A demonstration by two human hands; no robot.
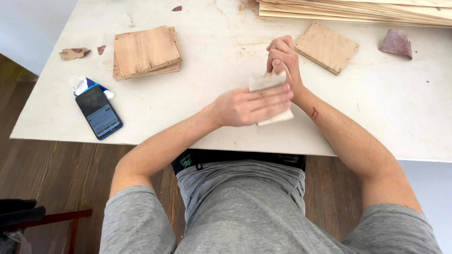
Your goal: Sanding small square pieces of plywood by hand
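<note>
While the person sits at the white table (197, 99), both hands meet just above its near edge, approx. centre of view. The left hand (252, 106) lies flat w/ fingers straight and together, pressed across a small pale wood piece (278, 117), which pokes out below and above the fingers; the piece looks held on edge/tilted, exact angle can't be told. The right hand (282, 59) is curled, fingers bent tight, gripping the top end of the same piece from the far side. So both hands are clamped on it, left flat, right fisted. A short red mark shows on the right forearm.

Left of the hands, well apart: a stack of square wood tiles (146, 51), top one slightly skewed vs. the ones under it. Nearer the table's left edge, a dark smartphone (99, 112) lies face up, screen lit, partly over a blue-and-white packet (84, 84). Torn scraps of sandpaper (74, 53) sit near the far left corner.

Right of the hands, near but not touching: a single square wood tile (326, 48), lying flat, turned diagonal. Further right, a folded reddish sandpaper piece (396, 43). Along the far edge, top right, a pile of long thin wood strips (358, 11). Sawdust stains mark the tabletop nearby. Wooden floor below; grey shirt at bottom of view.
</note>
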